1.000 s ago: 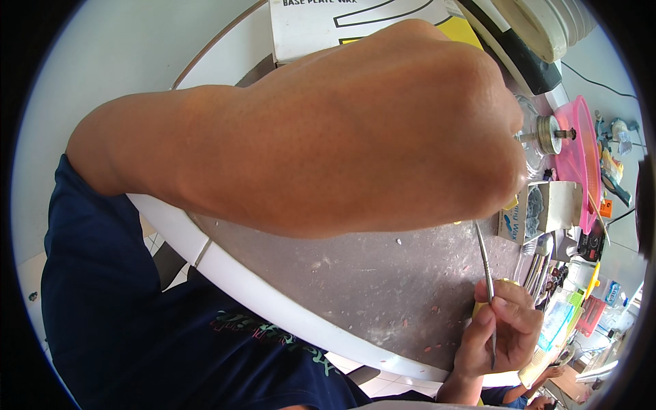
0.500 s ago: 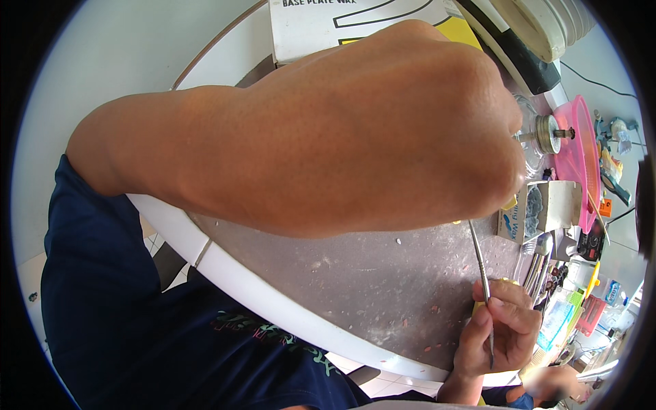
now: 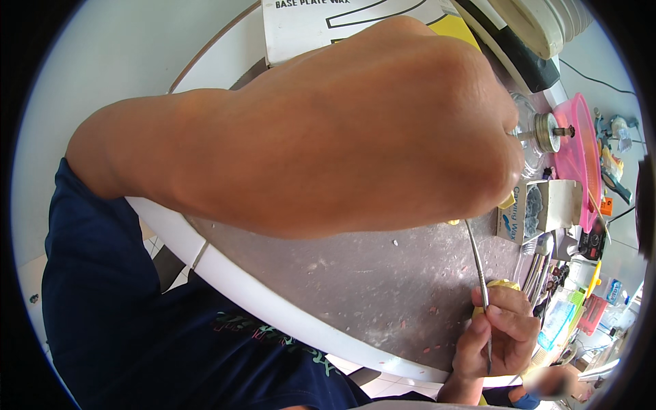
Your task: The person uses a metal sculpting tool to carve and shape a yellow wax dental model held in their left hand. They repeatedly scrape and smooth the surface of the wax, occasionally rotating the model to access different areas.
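My left hand (image 3: 437,123) and its forearm reach in from the left, close to view, covering much of the bench. Its back faces me with bent knuckles; the fingers curl out of sight round something. Small bits of yellow (image 3: 507,200) show past its lower right edge. At the lower right, my right hand (image 3: 502,335) pinches a thin metal carving tool (image 3: 478,266) between thumb and fingers. The tool's upper end points toward the underside of my left hand, where its tip is hidden. A yellow lump (image 3: 504,283) shows just behind the right fingers.
Beyond my left hand lie a white and yellow box (image 3: 294,34), a glass spirit burner (image 3: 547,133) and a pink basket (image 3: 581,164). An open small carton (image 3: 526,212) and several metal tools (image 3: 536,273) stand right. Another person (image 3: 553,383) is at the lower right.
My left hand has shifted slightly left and up. The carving tool has tilted a little, and more of the yellow lump shows behind my right fingers.
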A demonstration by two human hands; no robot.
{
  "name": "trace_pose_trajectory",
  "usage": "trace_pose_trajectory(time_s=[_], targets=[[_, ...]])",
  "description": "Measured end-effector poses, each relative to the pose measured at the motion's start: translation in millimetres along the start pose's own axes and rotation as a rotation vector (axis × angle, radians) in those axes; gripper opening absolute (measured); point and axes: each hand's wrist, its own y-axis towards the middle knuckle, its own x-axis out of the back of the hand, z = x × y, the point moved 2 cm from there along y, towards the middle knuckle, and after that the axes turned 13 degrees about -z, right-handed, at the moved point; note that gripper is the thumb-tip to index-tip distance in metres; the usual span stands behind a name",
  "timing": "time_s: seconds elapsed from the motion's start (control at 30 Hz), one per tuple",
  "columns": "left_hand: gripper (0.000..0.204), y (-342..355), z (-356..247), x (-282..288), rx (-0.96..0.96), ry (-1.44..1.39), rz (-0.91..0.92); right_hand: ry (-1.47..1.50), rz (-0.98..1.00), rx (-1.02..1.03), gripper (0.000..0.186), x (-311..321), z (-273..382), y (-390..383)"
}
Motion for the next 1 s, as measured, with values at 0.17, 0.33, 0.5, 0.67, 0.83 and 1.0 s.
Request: trace_pose_trajectory(time_s=[0.17, 0.33, 0.5, 0.67, 0.83, 1.0], targets=[[0.037, -0.2, -5.2, -9.3, 0.063, -0.034, -0.221, 0.066, -0.099, -0.019, 0.016, 3.4, -1.7, -3.3], [0.037, -3.1, 2.0, -17.1, -0.048, -0.007, -0.332, -0.064, -0.032, -0.011, 0.016, 4.1, 10.2, -6.1], [0.037, -10.2, 5.5, -25.9, -0.06, -0.004, -0.387, -0.055, 0.016, 0.011, 0.015, 5.3, 11.2, -4.7], [0.037, 2.6, -7.8, 4.5, 0.028, 0.024, -0.069, 0.018, 0.075, 0.019, 0.014, 7.6, 10.8, -4.7], [0.033, 2.4, -7.2, 4.8, 0.045, -0.01, 0.002, -0.01, 0.118, 0.015, 0.013, 5.1, 10.1, -3.2], [0.027, 1.4, -6.5, -0.7, 0.018, -0.051, -0.102, -0.021, 0.16, -0.028, 0.012, 7.4, 9.9, -2.8]])
